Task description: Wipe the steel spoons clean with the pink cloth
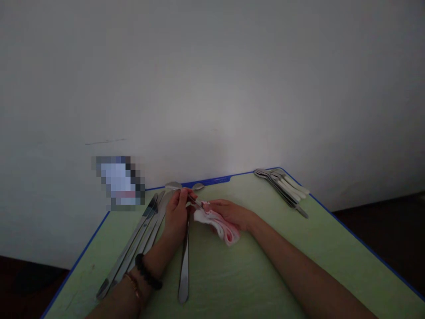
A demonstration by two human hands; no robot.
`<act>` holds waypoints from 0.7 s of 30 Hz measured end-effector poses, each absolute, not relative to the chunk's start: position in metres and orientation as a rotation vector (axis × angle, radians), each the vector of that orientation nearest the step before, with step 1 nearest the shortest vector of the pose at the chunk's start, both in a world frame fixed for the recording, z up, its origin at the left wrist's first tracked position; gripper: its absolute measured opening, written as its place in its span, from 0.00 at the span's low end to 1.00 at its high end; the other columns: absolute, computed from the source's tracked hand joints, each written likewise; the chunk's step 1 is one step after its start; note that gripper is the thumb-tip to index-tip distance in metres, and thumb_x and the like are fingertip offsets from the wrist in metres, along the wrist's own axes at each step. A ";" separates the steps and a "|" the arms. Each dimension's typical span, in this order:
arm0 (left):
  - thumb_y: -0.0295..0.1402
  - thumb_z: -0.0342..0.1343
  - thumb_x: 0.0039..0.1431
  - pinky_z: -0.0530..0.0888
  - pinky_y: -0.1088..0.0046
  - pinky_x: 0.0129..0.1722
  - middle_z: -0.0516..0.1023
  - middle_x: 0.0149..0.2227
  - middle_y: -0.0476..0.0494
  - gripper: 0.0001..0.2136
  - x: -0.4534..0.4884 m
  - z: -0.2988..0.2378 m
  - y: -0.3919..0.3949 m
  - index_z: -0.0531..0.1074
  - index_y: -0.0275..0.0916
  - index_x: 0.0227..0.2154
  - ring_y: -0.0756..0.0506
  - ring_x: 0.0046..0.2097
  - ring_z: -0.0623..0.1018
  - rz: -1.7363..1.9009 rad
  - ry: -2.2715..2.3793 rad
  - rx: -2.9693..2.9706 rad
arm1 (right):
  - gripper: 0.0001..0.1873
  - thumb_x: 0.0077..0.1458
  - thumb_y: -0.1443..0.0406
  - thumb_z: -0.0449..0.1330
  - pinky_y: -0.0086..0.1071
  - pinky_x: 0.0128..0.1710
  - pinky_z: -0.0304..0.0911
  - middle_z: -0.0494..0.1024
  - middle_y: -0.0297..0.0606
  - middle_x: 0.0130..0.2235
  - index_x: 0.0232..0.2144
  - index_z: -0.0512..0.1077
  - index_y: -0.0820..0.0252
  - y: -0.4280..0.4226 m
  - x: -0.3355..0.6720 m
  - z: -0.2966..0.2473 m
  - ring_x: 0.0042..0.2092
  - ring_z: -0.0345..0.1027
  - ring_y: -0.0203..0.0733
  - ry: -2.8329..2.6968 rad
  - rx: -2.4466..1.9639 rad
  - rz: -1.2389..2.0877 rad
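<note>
My left hand (178, 210) is closed around a thin metal spoon (195, 200), whose stem slants down to the right; the fingers cover part of it. My right hand (230, 212) grips a bunched pink and white cloth (219, 225) wrapped against the other end of that stem. Beneath the hands, a long-handled utensil (183, 283) lies on the table, its handle toward me. A spoon bowl (198, 187) shows just beyond my fingers, and a larger bowl (173, 184) appears past my left hand. Several long metal utensils (128, 241) lie side by side left of my left wrist.
At the table's far right lie stacked metal spoons (275, 188) and several white-handled pieces of cutlery (292, 188). A blurred-out phone-like object (116, 181) leans at the back left. The green table (245, 279) has a blue edge and meets a pale wall (212, 88).
</note>
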State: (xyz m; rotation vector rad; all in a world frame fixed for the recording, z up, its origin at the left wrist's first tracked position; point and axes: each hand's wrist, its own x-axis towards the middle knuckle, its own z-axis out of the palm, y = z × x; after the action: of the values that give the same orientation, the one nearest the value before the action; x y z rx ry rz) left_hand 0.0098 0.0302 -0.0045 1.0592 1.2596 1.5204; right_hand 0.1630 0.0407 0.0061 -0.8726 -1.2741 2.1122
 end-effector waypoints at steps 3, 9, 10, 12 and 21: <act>0.44 0.47 0.57 0.64 0.77 0.19 0.70 0.26 0.52 0.12 0.007 -0.003 0.031 0.66 0.42 0.29 0.52 0.21 0.67 1.575 1.236 1.031 | 0.17 0.42 0.53 0.63 0.27 0.27 0.53 0.72 0.29 0.23 0.26 0.73 0.62 0.040 0.163 0.007 0.25 0.58 0.30 -1.282 -0.867 2.118; 0.42 0.54 0.53 0.65 0.78 0.19 0.73 0.29 0.51 0.10 0.014 0.006 0.024 0.67 0.40 0.32 0.53 0.22 0.69 1.540 1.196 1.115 | 0.15 0.43 0.56 0.63 0.27 0.29 0.55 0.74 0.30 0.25 0.29 0.73 0.62 0.040 0.162 0.007 0.27 0.61 0.32 -1.202 -0.850 2.090; 0.41 0.55 0.52 0.65 0.78 0.20 0.73 0.29 0.51 0.11 0.016 0.007 0.022 0.67 0.40 0.32 0.53 0.22 0.69 1.522 1.194 1.142 | 0.15 0.44 0.56 0.63 0.28 0.30 0.56 0.74 0.30 0.25 0.30 0.73 0.62 0.040 0.162 0.006 0.27 0.62 0.32 -1.177 -0.837 2.096; 0.41 0.55 0.52 0.64 0.79 0.19 0.73 0.28 0.51 0.10 0.018 0.008 0.021 0.68 0.40 0.32 0.53 0.21 0.69 1.488 1.207 1.198 | 0.15 0.45 0.57 0.62 0.28 0.30 0.56 0.74 0.31 0.25 0.31 0.73 0.63 0.040 0.161 0.005 0.26 0.62 0.32 -1.142 -0.831 2.096; 0.46 0.46 0.59 0.55 0.79 0.15 0.60 0.14 0.59 0.13 0.008 -0.001 0.026 0.64 0.41 0.28 0.54 0.14 0.59 1.471 1.258 1.231 | 0.09 0.50 0.59 0.58 0.26 0.30 0.60 0.70 0.28 0.21 0.28 0.71 0.61 0.057 0.155 -0.003 0.24 0.61 0.32 -0.603 -0.869 1.761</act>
State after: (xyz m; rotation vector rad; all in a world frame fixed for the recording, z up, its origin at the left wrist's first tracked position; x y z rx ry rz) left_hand 0.0078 0.0265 -0.0010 1.2311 1.2578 1.4706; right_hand 0.1551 0.0569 -0.0030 -0.8685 -0.6027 1.7609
